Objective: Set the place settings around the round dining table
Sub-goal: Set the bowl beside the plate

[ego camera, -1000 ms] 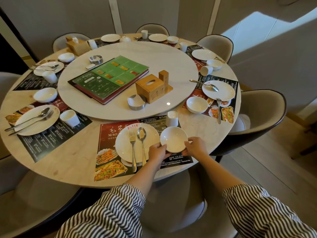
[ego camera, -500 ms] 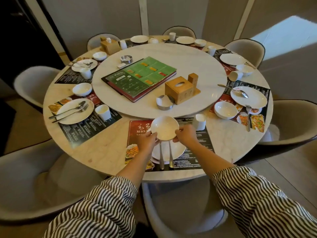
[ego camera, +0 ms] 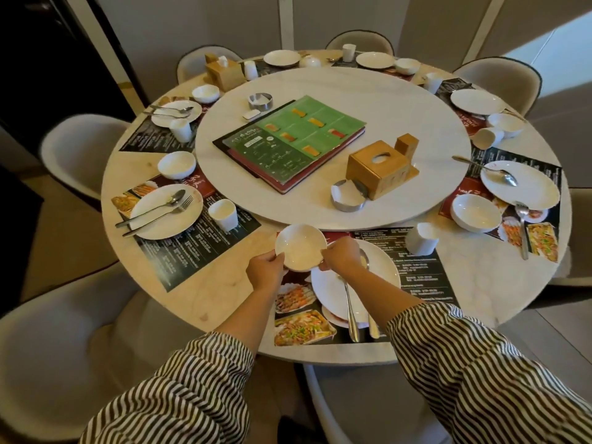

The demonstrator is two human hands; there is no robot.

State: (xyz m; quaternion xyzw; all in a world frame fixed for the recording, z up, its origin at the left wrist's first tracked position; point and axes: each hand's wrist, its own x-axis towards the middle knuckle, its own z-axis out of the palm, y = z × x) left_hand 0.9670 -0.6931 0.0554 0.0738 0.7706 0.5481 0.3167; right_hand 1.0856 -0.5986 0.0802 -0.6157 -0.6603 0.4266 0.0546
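Two hands reach out side by side, each one holding an edge of the same small white bowl (ego camera: 300,247).

The left hand (ego camera: 264,272) has its fingers curled onto the bowl's left edge, with the back of the hand facing up. The right hand (ego camera: 342,253) pinches the right edge, knuckles up. Both bare forearms stretch forward from loose black-and-white striped sleeves (ego camera: 179,389). The two arms lean in toward each other, so the hands are close together, with only the bowl between them.
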